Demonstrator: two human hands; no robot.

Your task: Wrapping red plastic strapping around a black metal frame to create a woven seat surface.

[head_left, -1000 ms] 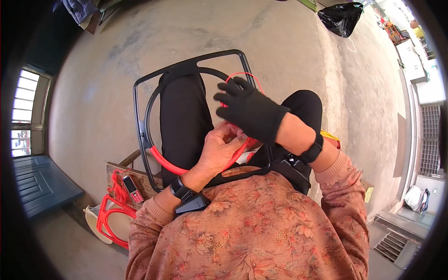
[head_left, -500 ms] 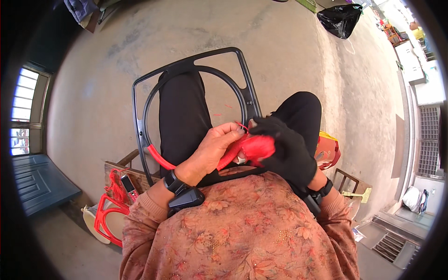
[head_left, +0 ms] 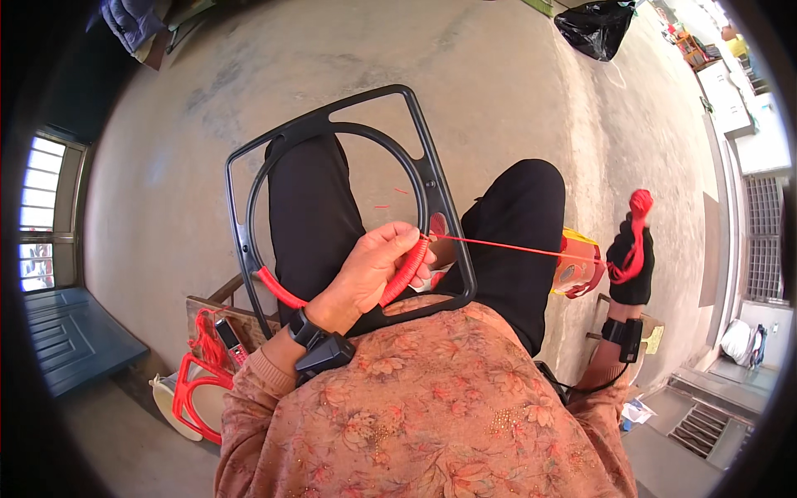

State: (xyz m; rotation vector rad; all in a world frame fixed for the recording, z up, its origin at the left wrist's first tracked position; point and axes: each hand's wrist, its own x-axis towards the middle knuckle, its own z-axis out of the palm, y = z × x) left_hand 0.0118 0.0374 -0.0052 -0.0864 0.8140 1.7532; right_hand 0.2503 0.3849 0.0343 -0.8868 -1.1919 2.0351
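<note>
Red cord (head_left: 638, 212), clutched in closed right hand (head_left: 631, 278), runs to left hand (head_left: 375, 264), pinching black frame (head_left: 430, 178) (some fingers half-hidden)

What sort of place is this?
Probably a room in someone's home, though it might be a small workroom: there is a bare, stained floor, a barred window and a black plastic bag on the floor.

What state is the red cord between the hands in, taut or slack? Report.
Taut: the red cord runs nearly straight from the left hand to the gloved right hand.
</note>
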